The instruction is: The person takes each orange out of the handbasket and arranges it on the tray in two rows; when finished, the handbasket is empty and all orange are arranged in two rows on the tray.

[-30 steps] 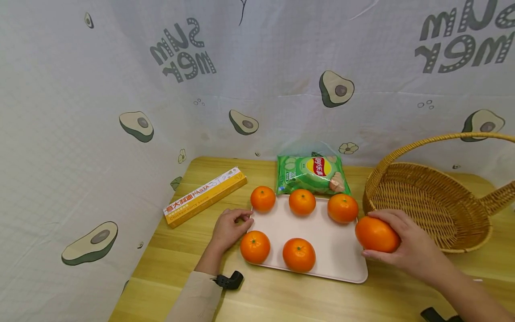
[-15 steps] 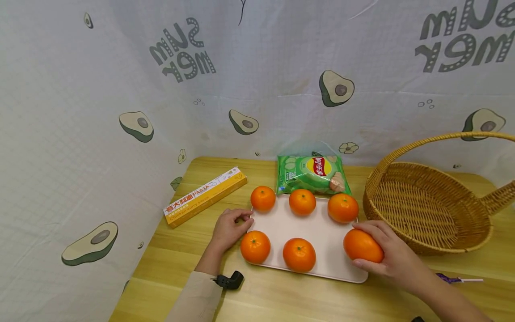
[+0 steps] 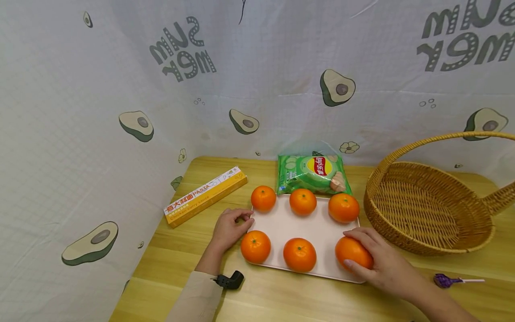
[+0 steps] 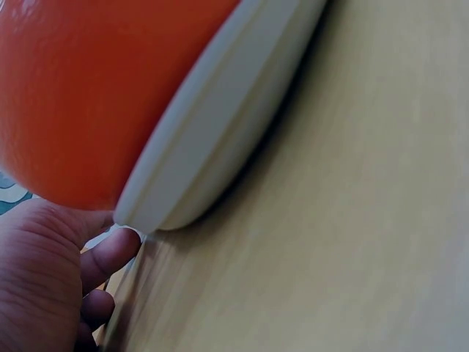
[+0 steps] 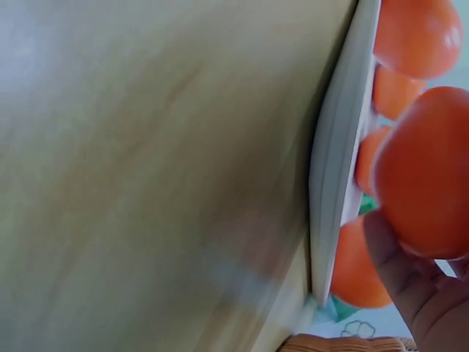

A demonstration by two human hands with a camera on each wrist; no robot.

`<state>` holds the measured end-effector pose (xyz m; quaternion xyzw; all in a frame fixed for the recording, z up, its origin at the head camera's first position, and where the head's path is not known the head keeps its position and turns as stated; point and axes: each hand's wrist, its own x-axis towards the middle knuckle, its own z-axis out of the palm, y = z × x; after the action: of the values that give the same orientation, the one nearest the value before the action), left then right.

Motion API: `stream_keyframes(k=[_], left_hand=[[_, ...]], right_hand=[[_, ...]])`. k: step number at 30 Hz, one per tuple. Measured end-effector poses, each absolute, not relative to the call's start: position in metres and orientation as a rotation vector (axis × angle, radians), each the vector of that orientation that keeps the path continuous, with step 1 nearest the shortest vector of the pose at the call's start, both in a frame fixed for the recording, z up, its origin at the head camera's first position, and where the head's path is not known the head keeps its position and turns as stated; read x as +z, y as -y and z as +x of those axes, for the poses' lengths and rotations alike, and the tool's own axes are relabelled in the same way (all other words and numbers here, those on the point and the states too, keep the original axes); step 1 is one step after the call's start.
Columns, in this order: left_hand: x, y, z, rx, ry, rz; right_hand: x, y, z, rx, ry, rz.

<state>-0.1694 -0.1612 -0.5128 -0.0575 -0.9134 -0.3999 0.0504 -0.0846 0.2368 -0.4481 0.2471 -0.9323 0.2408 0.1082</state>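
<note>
My right hand (image 3: 382, 259) grips an orange (image 3: 351, 252) between thumb and fingers, over the front right corner of the pale pink tray (image 3: 293, 226). In the right wrist view this held orange (image 5: 426, 172) shows above the level of the tray rim (image 5: 343, 139). My left hand (image 3: 231, 229) pinches the tray's left rim. The left wrist view has the thumb and a fingertip of that hand (image 4: 44, 268) at the rim, under a large orange (image 4: 88, 95). Three oranges stand along the tray's back edge, the middle one (image 3: 303, 202) near the chip bag. Two more sit in front.
A green chip bag (image 3: 310, 173) lies behind the tray. To the left is a yellow pasta box (image 3: 206, 197), set at a slant. A wicker basket (image 3: 426, 208) with a tall handle stands right. A purple-wrapped lollipop (image 3: 443, 280) lies near the right forearm.
My right hand has carried its orange leftward and down from beside the basket to the tray's front right corner, uncovering the lollipop. My left hand has stayed at the rim.
</note>
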Motion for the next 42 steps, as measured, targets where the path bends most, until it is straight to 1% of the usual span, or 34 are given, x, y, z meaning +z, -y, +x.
stream_keyframes(k=[12, 22, 34, 42], left_hand=[[-0.511, 0.161, -0.169, -1.211, 2.789, -0.174], [-0.512, 0.16, -0.171, -1.217, 2.785, -0.179], [-0.511, 0.16, -0.173, -1.216, 2.792, -0.185], [-0.512, 0.164, -0.17, -1.213, 2.803, -0.177]], right_hand=[[-0.454, -0.238, -0.082, 0.677, 2.845, 0.709], [-0.455, -0.239, -0.078, 0.657, 2.876, 0.745], [-0.452, -0.245, -0.081, 0.656, 2.883, 0.758], [-0.444, -0.259, -0.084, 0.7, 2.774, 0.766]])
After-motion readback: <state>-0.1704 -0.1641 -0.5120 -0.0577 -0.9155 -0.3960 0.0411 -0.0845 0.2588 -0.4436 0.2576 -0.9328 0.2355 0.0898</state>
